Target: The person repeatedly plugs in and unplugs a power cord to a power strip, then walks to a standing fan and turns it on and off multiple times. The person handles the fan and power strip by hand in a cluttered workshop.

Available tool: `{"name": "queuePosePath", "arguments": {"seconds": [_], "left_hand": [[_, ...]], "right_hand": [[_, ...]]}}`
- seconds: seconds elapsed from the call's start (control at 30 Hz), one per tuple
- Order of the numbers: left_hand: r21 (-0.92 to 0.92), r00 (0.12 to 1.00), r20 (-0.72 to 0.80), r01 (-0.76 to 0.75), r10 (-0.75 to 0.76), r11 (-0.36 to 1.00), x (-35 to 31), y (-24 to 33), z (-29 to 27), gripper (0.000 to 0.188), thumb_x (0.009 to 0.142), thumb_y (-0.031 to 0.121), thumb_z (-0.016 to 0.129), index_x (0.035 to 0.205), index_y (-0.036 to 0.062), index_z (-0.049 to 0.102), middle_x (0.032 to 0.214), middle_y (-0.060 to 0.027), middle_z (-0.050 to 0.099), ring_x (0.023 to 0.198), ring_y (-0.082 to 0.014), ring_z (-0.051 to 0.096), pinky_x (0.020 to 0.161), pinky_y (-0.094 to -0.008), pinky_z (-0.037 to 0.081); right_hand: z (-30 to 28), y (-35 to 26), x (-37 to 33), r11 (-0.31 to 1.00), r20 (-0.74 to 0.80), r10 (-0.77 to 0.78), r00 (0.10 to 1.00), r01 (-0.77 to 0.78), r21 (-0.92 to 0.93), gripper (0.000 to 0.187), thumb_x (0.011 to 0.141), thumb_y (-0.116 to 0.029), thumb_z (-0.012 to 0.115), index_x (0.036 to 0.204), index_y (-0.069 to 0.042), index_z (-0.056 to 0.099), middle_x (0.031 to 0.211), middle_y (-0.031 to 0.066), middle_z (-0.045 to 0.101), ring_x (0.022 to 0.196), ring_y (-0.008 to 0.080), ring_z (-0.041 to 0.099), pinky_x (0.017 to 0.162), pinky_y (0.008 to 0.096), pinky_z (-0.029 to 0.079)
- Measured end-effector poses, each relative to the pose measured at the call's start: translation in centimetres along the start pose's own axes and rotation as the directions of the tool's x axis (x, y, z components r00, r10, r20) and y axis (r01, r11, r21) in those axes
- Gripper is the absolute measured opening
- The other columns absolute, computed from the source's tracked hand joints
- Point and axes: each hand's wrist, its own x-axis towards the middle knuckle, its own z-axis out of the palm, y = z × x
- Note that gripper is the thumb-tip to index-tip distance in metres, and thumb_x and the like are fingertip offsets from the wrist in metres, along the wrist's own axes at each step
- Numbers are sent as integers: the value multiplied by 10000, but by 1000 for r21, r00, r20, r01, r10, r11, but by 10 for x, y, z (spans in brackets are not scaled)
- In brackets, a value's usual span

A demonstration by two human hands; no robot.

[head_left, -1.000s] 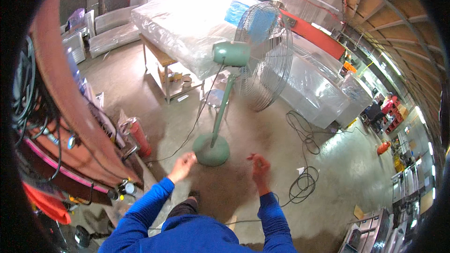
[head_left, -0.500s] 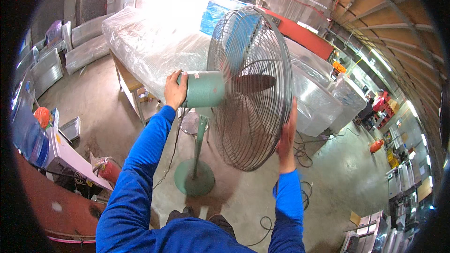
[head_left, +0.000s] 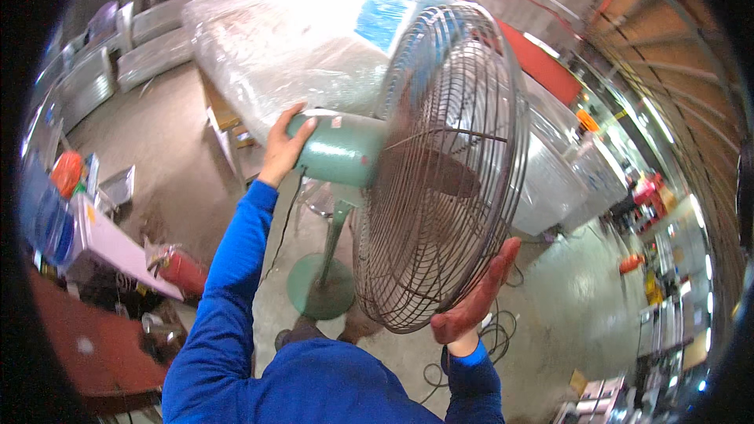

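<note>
A green pedestal fan stands in front of me, its wire cage [head_left: 459, 133] facing right and its dark blades visible inside. My left hand [head_left: 284, 144] is wrapped over the back end of the green motor housing [head_left: 342, 149]. At the cage's lower right rim is my right hand [head_left: 477, 294], palm turned toward the wires and fingers stretched out along the edge; it touches or nearly touches the rim. Below the housing, the green pole [head_left: 333, 243] runs down to a round base [head_left: 320, 286] on the floor near my feet. A dark cord [head_left: 284, 239] hangs from the housing.
A large plastic-wrapped block [head_left: 275, 55] lies on a wooden support behind the fan. More wrapped units [head_left: 542, 180] stand to the right. Black cable [head_left: 499, 338] coils on the floor beside my right arm. A red cylinder [head_left: 182, 268] and a red surface [head_left: 86, 330] are at left.
The fan head has swung, its cage turning further and coming nearer me. My right hand has slid down from the cage's right side to its lower rim. My left hand stays on the housing.
</note>
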Motion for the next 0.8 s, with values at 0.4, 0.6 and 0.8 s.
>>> {"name": "queuePosePath", "arguments": {"seconds": [0.4,0.6,0.8], "left_hand": [[-166,967,253,85,-41,982,47,-58,-13,467,988,346,484,1328,29,526,1354,-134,522,1258,-231,462,1076,-336,314],[-215,861,494,-14,121,976,102,-141,-11,486,1006,301,413,1375,-13,455,1375,-141,499,1261,-225,468,1088,-350,326],[-587,846,529,309,65,748,118,-177,10,499,1013,331,379,1353,-24,469,1318,-141,538,1195,-255,514,1044,-389,387]], "right_hand": [[53,-80,1,915,10,229,973,-219,338,1221,642,-431,825,1510,2,83,1560,271,6,1457,389,-5,1161,487,69],[126,-136,0,992,-91,127,988,-128,3,1124,694,-385,777,1505,7,104,1548,295,-16,1446,439,-24,1133,574,34],[73,-98,37,995,-34,21,999,-17,102,963,791,-459,616,1491,27,168,1551,291,12,1453,417,-35,1113,601,-39]]}}
